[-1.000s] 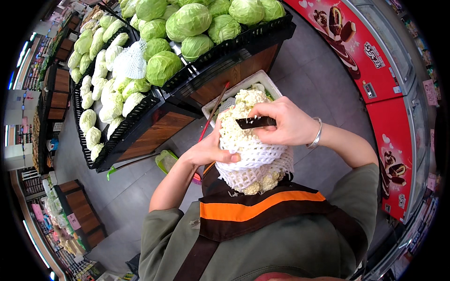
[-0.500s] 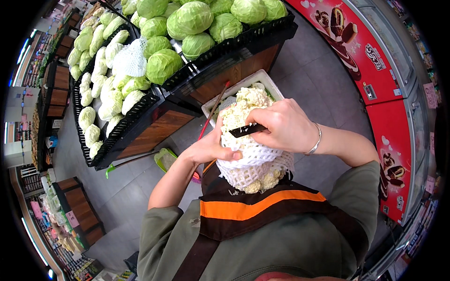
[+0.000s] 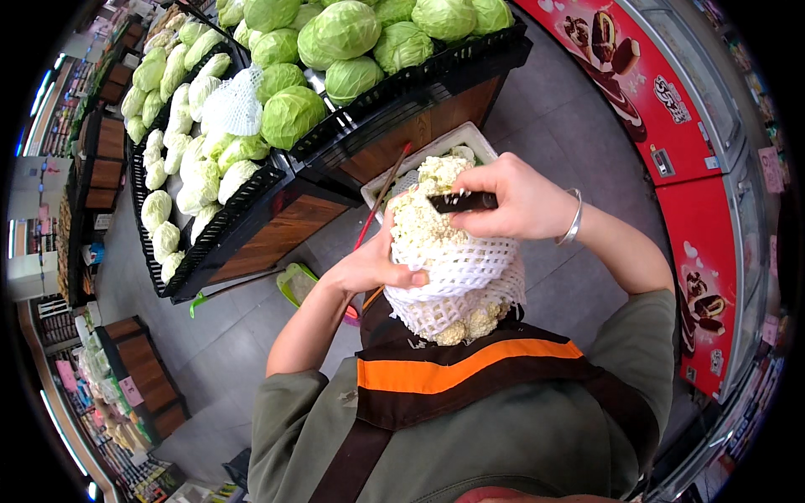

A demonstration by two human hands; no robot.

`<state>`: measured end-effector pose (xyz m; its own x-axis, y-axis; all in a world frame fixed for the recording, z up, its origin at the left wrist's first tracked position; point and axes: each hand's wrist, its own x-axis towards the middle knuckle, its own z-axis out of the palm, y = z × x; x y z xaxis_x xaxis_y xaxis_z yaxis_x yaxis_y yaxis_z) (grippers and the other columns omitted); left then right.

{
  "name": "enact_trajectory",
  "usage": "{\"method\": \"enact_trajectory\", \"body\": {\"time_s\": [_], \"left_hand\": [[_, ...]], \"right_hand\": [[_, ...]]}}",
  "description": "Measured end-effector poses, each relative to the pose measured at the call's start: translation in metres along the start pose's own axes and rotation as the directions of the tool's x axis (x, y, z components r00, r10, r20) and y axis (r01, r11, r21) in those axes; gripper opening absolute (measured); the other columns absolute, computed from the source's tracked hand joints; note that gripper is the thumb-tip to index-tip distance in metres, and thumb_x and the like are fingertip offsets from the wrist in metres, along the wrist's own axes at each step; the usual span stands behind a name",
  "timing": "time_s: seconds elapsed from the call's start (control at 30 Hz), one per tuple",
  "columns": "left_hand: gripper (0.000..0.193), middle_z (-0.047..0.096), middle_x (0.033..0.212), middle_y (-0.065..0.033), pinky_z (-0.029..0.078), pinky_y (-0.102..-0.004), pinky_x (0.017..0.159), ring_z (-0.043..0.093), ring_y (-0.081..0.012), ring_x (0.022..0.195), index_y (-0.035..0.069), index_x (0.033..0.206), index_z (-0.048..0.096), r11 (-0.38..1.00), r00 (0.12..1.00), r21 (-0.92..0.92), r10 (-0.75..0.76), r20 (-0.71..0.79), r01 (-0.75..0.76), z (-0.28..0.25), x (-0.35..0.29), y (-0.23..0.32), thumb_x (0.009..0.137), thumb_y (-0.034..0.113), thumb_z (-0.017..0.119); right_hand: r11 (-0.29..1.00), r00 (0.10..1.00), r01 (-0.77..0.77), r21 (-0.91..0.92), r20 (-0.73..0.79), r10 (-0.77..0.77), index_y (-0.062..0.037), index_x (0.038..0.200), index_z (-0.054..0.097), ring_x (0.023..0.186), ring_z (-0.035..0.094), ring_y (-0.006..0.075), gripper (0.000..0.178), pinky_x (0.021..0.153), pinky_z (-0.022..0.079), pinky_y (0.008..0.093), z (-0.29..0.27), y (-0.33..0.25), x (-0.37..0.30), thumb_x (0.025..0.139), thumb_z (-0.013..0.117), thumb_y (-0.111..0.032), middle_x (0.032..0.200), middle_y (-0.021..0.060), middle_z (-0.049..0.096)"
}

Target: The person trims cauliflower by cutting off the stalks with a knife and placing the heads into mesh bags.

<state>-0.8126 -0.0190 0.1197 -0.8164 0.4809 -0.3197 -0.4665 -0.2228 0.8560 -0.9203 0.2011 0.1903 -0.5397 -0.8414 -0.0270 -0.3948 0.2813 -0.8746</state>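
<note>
A cauliflower (image 3: 419,222) stands in front of my chest, wrapped partly in a white foam net (image 3: 470,270) with its upper florets bare. My left hand (image 3: 373,267) is closed round its left side, thumb pressing on the net. In my right hand (image 3: 524,201) I grip a short black knife (image 3: 463,201), lying across the florets near the top. White crumbs cling to the blade. The knife's handle is mostly hidden by my fingers. More florets poke out below the net, against my brown apron (image 3: 465,366) with its orange band.
Beyond the cauliflower sits a white foam box (image 3: 480,144) on the floor. Green cabbages (image 3: 340,35) and smaller pale cabbages (image 3: 197,186) fill the stand at left. A red stick (image 3: 369,220) leans near a green dustpan (image 3: 295,285). Red freezers (image 3: 694,243) line the right.
My right hand has lifted and turned with the knife, the blade moving up and to the right over the florets. My left hand stays nearly in place on the cauliflower.
</note>
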Motion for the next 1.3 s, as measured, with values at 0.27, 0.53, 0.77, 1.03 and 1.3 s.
{"method": "enact_trajectory", "body": {"time_s": [0.27, 0.53, 0.77, 1.03, 1.3], "left_hand": [[0.121, 0.034, 0.141, -0.0116, 0.025, -0.0357, 0.111, 0.031, -0.0216, 0.132, 0.006, 0.148, -0.001, 0.997, 0.999, 0.077, -0.03, -0.033, 0.033, 0.0, -0.003, 0.001, 0.061, 0.018, 0.083], [0.121, 0.034, 0.14, -0.0116, 0.025, -0.0354, 0.11, 0.032, -0.0218, 0.132, 0.006, 0.147, 0.0, 0.997, 1.0, 0.081, -0.003, -0.018, 0.005, 0.001, 0.0, 0.003, 0.06, 0.019, 0.083], [0.122, 0.034, 0.14, -0.0117, 0.025, -0.0355, 0.11, 0.032, -0.022, 0.132, 0.006, 0.147, 0.0, 0.998, 1.0, 0.062, 0.002, -0.009, -0.001, -0.004, 0.002, -0.003, 0.059, 0.021, 0.084], [0.123, 0.032, 0.143, -0.013, 0.024, -0.0361, 0.111, 0.031, -0.0233, 0.134, 0.005, 0.148, 0.002, 0.999, 0.998, 0.022, -0.026, -0.054, 0.027, -0.004, -0.005, -0.007, 0.058, 0.022, 0.083], [0.126, 0.028, 0.145, -0.0106, 0.019, -0.0363, 0.113, 0.026, -0.0217, 0.136, 0.006, 0.149, 0.002, 0.999, 0.997, -0.005, -0.036, -0.062, 0.036, -0.004, -0.005, -0.006, 0.055, 0.023, 0.084]], "right_hand": [[0.934, 0.965, 0.233, -0.269, -0.053, -0.256, -0.0033, 0.086, 0.066, 0.055, 0.061, 0.0276, 0.018, 0.052, 0.047, 0.0358, 0.019, 0.003, -0.003, 0.07, 0.071, -0.01, 0.063, 0.0121, 0.061], [0.869, 0.959, 0.276, -0.412, 0.053, -0.279, -0.0058, 0.085, 0.066, 0.059, 0.062, 0.0303, 0.018, 0.054, 0.048, 0.0383, 0.012, -0.001, 0.004, 0.068, 0.069, -0.01, 0.063, 0.0122, 0.061], [0.933, 0.956, 0.288, -0.215, 0.12, -0.267, -0.0031, 0.085, 0.064, 0.054, 0.06, 0.0247, 0.019, 0.051, 0.045, 0.0346, 0.008, 0.008, 0.012, 0.068, 0.07, -0.01, 0.059, 0.0117, 0.058], [0.926, 0.992, -0.103, 0.363, -0.035, 0.124, -0.0016, 0.09, 0.061, 0.066, 0.05, 0.0029, 0.015, 0.055, 0.04, 0.0228, -0.023, 0.03, 0.002, 0.085, 0.068, -0.014, 0.074, -0.0041, 0.061], [0.969, 0.954, 0.123, -0.216, -0.245, -0.176, 0.0019, 0.091, 0.062, 0.07, 0.059, 0.015, 0.02, 0.061, 0.045, 0.0295, -0.014, 0.034, -0.01, 0.078, 0.07, -0.011, 0.077, 0.0072, 0.061]]}}
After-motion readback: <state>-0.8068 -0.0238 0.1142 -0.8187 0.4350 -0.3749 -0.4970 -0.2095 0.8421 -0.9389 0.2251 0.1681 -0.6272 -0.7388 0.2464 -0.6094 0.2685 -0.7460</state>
